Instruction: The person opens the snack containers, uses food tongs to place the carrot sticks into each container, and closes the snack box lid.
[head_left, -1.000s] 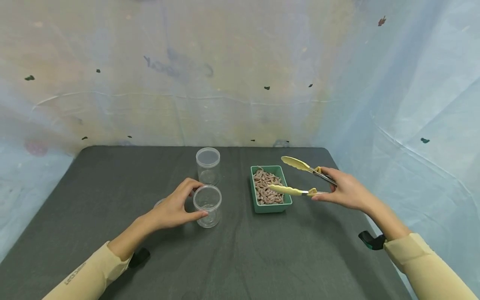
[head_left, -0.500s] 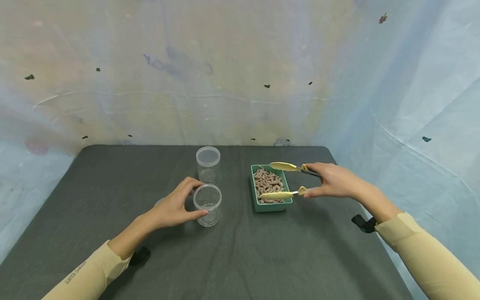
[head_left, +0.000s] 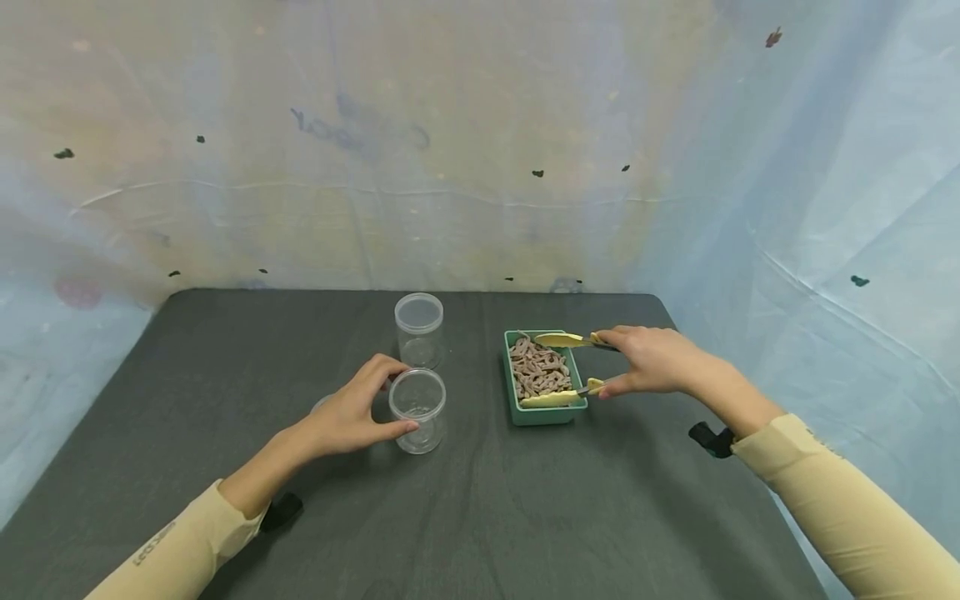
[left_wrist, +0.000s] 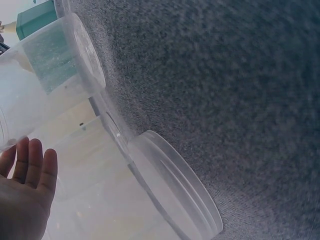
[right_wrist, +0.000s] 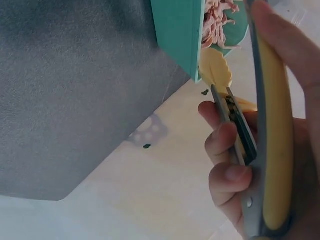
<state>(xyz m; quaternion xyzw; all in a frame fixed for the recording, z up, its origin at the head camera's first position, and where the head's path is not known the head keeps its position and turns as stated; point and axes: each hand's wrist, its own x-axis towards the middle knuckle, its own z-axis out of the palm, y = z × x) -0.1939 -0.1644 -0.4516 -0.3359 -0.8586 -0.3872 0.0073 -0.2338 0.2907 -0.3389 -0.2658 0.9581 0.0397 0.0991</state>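
Note:
In the head view my left hand [head_left: 352,412] holds a clear, lidless plastic jar [head_left: 420,429] near its rim, thumb at the front and fingers behind. The jar stands upright on the dark table. My right hand [head_left: 656,360] grips metal tongs with yellow scalloped tips [head_left: 551,400]. The tongs are spread, both tips over a green rectangular box [head_left: 543,418] full of small curled pinkish-brown pieces [head_left: 536,367]. In the right wrist view, fingers and thumb wrap the tongs' yellow-padded handle [right_wrist: 277,140], one tip [right_wrist: 215,67] at the box rim.
A second clear jar [head_left: 420,337], with a frosted lid on, stands behind the held one. A clear round-rimmed plastic piece [left_wrist: 175,182] rests beside my left hand, mostly hidden by it in the head view. Pale sheeting [head_left: 450,167] hangs behind the table [head_left: 495,517].
My right hand has moved left with the tongs, bringing their tips from the box's right side to over its contents. The tips have drawn somewhat closer together. My left hand and jar stay put.

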